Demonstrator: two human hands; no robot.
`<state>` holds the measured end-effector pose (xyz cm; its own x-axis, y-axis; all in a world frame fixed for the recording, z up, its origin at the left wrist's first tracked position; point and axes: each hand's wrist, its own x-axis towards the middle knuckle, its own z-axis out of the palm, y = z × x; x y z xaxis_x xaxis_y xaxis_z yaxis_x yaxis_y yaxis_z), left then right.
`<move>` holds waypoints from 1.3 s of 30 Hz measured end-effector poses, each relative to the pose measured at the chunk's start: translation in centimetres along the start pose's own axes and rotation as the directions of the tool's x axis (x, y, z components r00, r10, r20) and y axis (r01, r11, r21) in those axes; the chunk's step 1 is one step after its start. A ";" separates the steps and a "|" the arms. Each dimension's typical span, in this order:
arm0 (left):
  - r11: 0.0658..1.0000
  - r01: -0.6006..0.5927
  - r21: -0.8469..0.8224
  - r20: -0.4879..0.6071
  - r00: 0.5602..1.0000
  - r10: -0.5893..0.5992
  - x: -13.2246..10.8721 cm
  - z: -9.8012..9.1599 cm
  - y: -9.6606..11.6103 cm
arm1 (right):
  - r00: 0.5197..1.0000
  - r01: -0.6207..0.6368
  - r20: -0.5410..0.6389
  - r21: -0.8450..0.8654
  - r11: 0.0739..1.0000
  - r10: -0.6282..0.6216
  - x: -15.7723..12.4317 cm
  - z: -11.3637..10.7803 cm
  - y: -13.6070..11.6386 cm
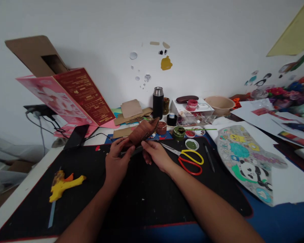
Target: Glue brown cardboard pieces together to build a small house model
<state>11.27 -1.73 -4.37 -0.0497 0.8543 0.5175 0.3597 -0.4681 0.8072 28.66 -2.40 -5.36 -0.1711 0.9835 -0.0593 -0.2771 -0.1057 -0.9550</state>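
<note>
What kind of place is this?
Probably a craft workspace: a yellow glue gun, scissors and a green paint pot are laid out around the hands.

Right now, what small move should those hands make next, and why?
Perhaps slide the scissors farther off: they lie close to the right hand, blades pointing toward it, while the left hand holds the brown object.

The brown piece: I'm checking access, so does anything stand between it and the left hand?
Nothing visible does: the left hand holds the brown piece. The scissors lie clear, to the right.
</note>
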 end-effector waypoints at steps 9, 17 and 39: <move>0.976 -0.116 0.182 0.130 0.987 0.093 0.5 -0.4 -0.1 | 0.999 -0.014 -0.034 0.022 1.000 0.015 0.0 -0.1 -0.2; 0.943 -0.205 0.264 0.269 0.954 0.132 0.6 -0.2 -0.3 | 1.000 -0.022 -0.021 0.009 1.000 0.023 0.0 -0.1 -0.1; 0.978 -0.100 0.182 0.209 0.976 0.061 0.5 0.2 -0.6 | 1.000 -0.026 -0.016 -0.002 1.000 0.026 -0.1 -0.1 -0.1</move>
<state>11.26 -0.95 -4.60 0.1685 0.8524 0.4949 0.5266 -0.5023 0.6858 28.79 -2.44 -5.27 -0.1629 0.9826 -0.0890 -0.2702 -0.1312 -0.9538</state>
